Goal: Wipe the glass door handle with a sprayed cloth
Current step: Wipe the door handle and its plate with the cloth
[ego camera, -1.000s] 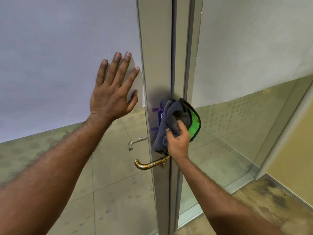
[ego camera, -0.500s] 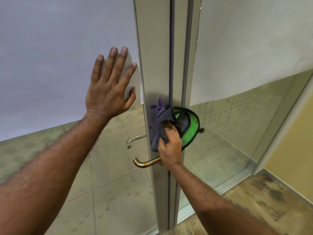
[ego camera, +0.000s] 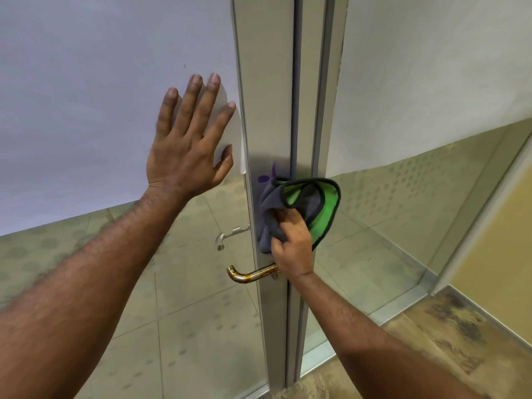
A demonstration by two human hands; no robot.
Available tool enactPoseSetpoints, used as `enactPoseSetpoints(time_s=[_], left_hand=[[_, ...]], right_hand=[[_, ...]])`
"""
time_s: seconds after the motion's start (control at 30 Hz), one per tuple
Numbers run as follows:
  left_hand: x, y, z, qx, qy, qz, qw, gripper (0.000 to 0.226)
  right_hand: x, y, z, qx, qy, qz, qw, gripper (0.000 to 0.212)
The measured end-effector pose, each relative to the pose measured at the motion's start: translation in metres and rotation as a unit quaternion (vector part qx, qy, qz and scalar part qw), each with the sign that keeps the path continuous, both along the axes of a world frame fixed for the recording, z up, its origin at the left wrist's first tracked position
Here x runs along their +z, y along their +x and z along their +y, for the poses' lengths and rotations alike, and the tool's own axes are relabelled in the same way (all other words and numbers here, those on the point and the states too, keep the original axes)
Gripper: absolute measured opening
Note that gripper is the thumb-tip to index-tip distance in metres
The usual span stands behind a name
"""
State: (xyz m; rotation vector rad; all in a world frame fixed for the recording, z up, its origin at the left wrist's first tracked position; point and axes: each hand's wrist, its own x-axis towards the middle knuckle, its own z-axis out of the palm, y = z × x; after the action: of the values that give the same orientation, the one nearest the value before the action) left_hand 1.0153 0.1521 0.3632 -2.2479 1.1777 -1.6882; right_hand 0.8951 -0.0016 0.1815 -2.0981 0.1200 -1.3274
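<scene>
A brass lever handle (ego camera: pixel 250 275) sticks out to the left from the metal frame (ego camera: pixel 267 116) of a glass door. My right hand (ego camera: pixel 293 244) is closed on a grey and green cloth (ego camera: pixel 305 208) and presses it against the frame just above the handle's base. The handle's inner end is hidden behind my right hand. My left hand (ego camera: pixel 188 145) lies flat with spread fingers on the frosted glass (ego camera: pixel 100 105), to the left of the frame and above the handle.
A second, silver handle (ego camera: pixel 227 236) shows through the clear lower glass. A purple sticker (ego camera: pixel 267 175) peeks out above the cloth. A fixed glass panel (ego camera: pixel 417 96) stands to the right, with a worn floor (ego camera: pixel 431 349) at the lower right.
The cloth has turned over in my right hand, showing more green, and sits a little lower on the frame. My left hand has stayed flat on the glass.
</scene>
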Motion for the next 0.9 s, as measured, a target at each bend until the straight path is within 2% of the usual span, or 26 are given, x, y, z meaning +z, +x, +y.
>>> enactPoseSetpoints(time_s=[0.1, 0.17, 0.27, 0.33, 0.43, 0.53, 0.6, 0.67, 0.77, 0.83, 0.9], left_hand=[[0.000, 0.000, 0.000, -0.001, 0.000, 0.002, 1.000, 0.069], [0.001, 0.000, 0.000, -0.002, 0.000, 0.001, 1.000, 0.069], [0.000, 0.000, 0.000, 0.000, -0.001, 0.001, 1.000, 0.069], [0.001, -0.001, 0.000, 0.000, -0.001, 0.002, 1.000, 0.069], [0.001, -0.001, 0.000, -0.002, -0.001, 0.001, 1.000, 0.068], [0.000, -0.002, 0.000, -0.001, 0.000, 0.001, 1.000, 0.068], [0.000, -0.001, 0.000, 0.001, -0.001, -0.004, 1.000, 0.068], [0.000, 0.000, 0.000, 0.000, -0.005, -0.006, 1.000, 0.069], [0.000, 0.000, 0.000, -0.002, -0.005, -0.004, 1.000, 0.068], [0.000, -0.001, 0.000, -0.001, -0.003, -0.002, 1.000, 0.068], [0.000, -0.001, 0.000, 0.000, -0.003, -0.005, 1.000, 0.068]], right_hand=[[-0.001, 0.001, -0.001, 0.035, -0.140, 0.043, 0.989, 0.044], [-0.007, -0.001, -0.004, 0.013, -0.115, 0.037, 0.993, 0.042], [-0.007, -0.004, -0.004, -0.049, 0.029, 0.005, 0.998, 0.030], [0.003, 0.001, -0.001, -0.056, 0.027, -0.003, 0.998, 0.023], [0.018, 0.007, 0.005, -0.028, -0.028, -0.009, 0.999, 0.008], [0.008, 0.005, 0.001, -0.008, -0.134, 0.065, 0.989, 0.038], [-0.006, -0.002, -0.004, -0.004, -0.174, 0.099, 0.980, 0.043], [-0.011, -0.006, -0.011, -0.020, -0.135, 0.103, 0.985, 0.038], [0.001, -0.003, -0.013, -0.068, -0.023, 0.038, 0.997, 0.027], [0.015, 0.002, -0.005, -0.072, -0.012, 0.004, 0.997, 0.024], [0.024, 0.008, -0.002, -0.060, -0.051, 0.009, 0.997, 0.034]])
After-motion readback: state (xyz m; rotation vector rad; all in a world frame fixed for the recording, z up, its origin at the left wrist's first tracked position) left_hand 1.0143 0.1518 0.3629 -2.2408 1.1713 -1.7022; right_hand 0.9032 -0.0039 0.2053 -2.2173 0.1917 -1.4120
